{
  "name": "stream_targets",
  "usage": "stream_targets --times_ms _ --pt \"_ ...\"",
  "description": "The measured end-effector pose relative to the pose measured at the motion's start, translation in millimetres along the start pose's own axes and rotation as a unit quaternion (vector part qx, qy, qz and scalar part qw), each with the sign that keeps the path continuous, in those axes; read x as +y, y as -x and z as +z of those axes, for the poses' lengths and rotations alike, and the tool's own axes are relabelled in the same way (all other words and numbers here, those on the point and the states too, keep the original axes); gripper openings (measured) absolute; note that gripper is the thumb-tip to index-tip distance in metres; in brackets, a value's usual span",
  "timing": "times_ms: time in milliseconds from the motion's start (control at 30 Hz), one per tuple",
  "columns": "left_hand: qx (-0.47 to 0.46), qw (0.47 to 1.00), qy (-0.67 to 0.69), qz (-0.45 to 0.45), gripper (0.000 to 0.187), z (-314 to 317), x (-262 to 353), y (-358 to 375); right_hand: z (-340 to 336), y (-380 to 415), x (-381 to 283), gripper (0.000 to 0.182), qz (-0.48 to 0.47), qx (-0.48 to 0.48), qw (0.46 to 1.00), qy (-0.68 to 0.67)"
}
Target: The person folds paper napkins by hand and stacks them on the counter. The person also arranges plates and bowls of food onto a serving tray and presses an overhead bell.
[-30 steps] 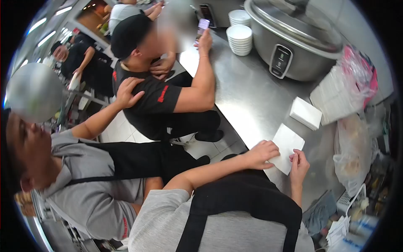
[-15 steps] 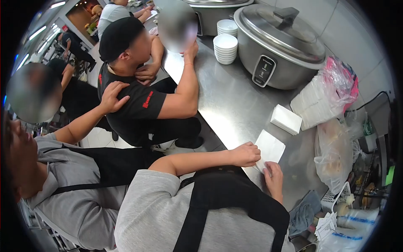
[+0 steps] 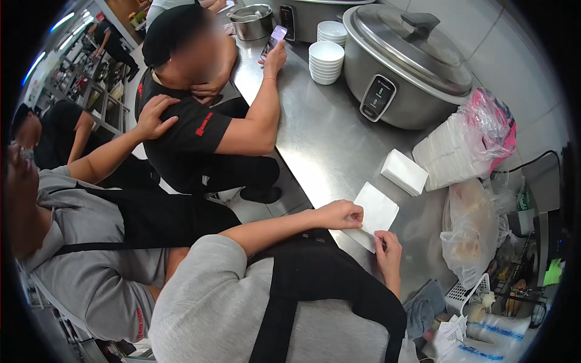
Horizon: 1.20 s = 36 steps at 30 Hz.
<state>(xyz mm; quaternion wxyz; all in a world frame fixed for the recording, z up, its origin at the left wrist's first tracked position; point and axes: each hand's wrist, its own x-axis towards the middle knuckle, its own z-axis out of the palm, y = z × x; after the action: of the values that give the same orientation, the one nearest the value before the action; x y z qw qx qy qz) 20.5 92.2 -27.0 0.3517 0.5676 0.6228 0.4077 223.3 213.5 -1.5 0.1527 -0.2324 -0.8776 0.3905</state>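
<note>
A white paper napkin lies near the counter's front edge, with a crease along the side closest to my body. My left hand is closed, its fingertips pinching that near side at the left. At the near right corner, the thumb and fingers of my right hand pinch the paper. Just beyond the sheet sits a neat stack of white napkins, which neither hand touches.
The steel counter carries a large rice cooker, stacked white bowls, a plastic-wrapped white stack and a clear bag. A grey cloth lies at right. A co-worker leans on the counter holding a phone; another person stands close at left.
The view has shifted slightly. Both hands stay at the napkin's near side; my left fingers have drawn back a little from its middle. The co-worker's phone has come into sight.
</note>
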Motion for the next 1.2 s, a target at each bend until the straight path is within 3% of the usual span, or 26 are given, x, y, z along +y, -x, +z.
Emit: stream_targets --times_ms 33,100,167,300,400,467,567,633,700,733,867,933,1200 --pt "-0.003 1.0 0.001 -0.001 0.019 1.2 -0.4 0.5 -0.1 -0.2 2.3 0.009 0.003 0.0 1.0 -0.001" --pt "0.014 0.991 -0.091 0.101 0.027 0.5 -0.9 2.9 0.6 0.3 9.3 0.009 0.048 0.003 0.999 -0.004" --pt "0.0 0.99 -0.097 0.107 0.031 3.5 -9.5 -0.6 0.1 2.2 15.7 0.011 0.014 0.025 0.999 -0.029" --pt "0.024 0.998 -0.049 0.034 0.017 7.3 -18.0 -7.8 -7.5 5.5 11.7 0.015 0.108 0.016 0.989 -0.099" --pt "0.034 0.999 -0.027 -0.01 0.016 3.8 -10.8 -12.9 -14.3 -3.3 1.0 0.023 0.058 0.021 0.996 -0.068" --pt "0.021 0.994 -0.001 -0.112 0.016 0.3 -0.4 -13.7 -9.1 -6.4 15.5 0.024 0.057 0.018 0.996 -0.071" --pt "0.014 0.99 0.025 -0.139 0.018 -5.3 3.2 -20.0 -1.4 -14.1 28.9 0.02 0.071 0.037 0.994 -0.07" --pt "0.022 0.986 0.077 -0.143 0.022 -5.8 -1.3 -20.0 1.9 -20.4 34.9 0.014 0.141 0.055 0.982 -0.115" --pt "0.004 0.987 0.045 -0.153 0.033 -15.8 10.1 -23.0 11.5 -22.9 48.5 0.013 0.154 0.069 0.969 -0.181" --pt "0.027 0.991 0.044 -0.126 0.051 -11.7 1.4 -21.7 14.5 -25.8 55.5 0.013 0.16 0.089 0.952 -0.246" --pt "0.071 0.984 0.083 -0.14 0.06 -0.4 2.1 -24.6 5.8 -25.2 65.3 0.014 0.18 0.088 0.964 -0.174" --pt "0.082 0.983 -0.026 -0.162 0.066 -10.3 9.2 -24.3 4.3 -39.3 49.8 0.014 0.217 0.075 0.952 -0.205" --pt "0.102 0.973 -0.072 -0.193 0.066 -10.4 5.3 -37.3 6.1 -58.4 53.0 0.019 0.216 0.096 0.967 -0.097"
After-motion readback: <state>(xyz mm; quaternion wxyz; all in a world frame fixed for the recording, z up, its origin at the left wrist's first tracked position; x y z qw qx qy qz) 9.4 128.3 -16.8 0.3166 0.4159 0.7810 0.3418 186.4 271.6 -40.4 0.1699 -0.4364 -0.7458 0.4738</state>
